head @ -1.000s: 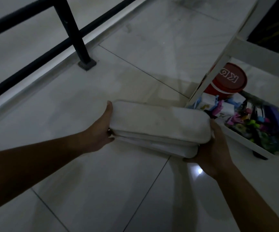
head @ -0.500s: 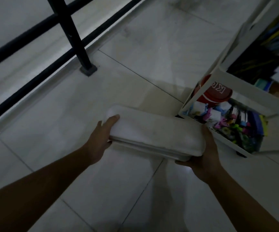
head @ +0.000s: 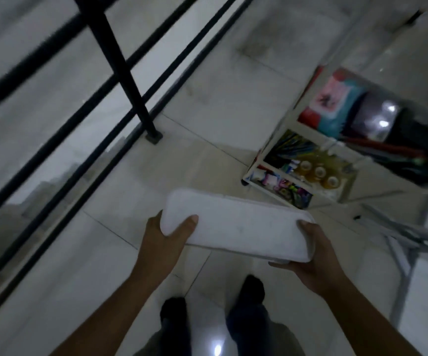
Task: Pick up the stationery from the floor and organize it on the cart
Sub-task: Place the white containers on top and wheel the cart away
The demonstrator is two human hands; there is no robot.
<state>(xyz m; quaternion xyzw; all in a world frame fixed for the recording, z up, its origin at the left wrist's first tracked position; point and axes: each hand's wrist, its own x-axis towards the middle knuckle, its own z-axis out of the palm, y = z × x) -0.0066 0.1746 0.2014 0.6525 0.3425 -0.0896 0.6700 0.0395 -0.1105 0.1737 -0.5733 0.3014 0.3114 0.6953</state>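
Observation:
A long white case point(head: 238, 224) with rounded corners hangs flat in the air above the tiled floor, carried by both hands. My left hand point(head: 164, 235) grips its left end, thumb on top. My right hand point(head: 313, 255) holds its right end from below, thumb on the top edge. The white tiered cart point(head: 282, 129) stands to the upper right of the case. Its tiers hold coloured pens, small bottles, clips and a red and blue pack.
A black metal railing point(head: 120, 70) with a post bolted to the floor runs along the left. A grey metal frame point(head: 407, 237) stands at the right, below the cart. My two feet point(head: 212, 301) show on the tiles beneath the case.
The view has risen and tipped down; more cart tiers and my feet now show. The case has come up from the floor, still held by both hands.

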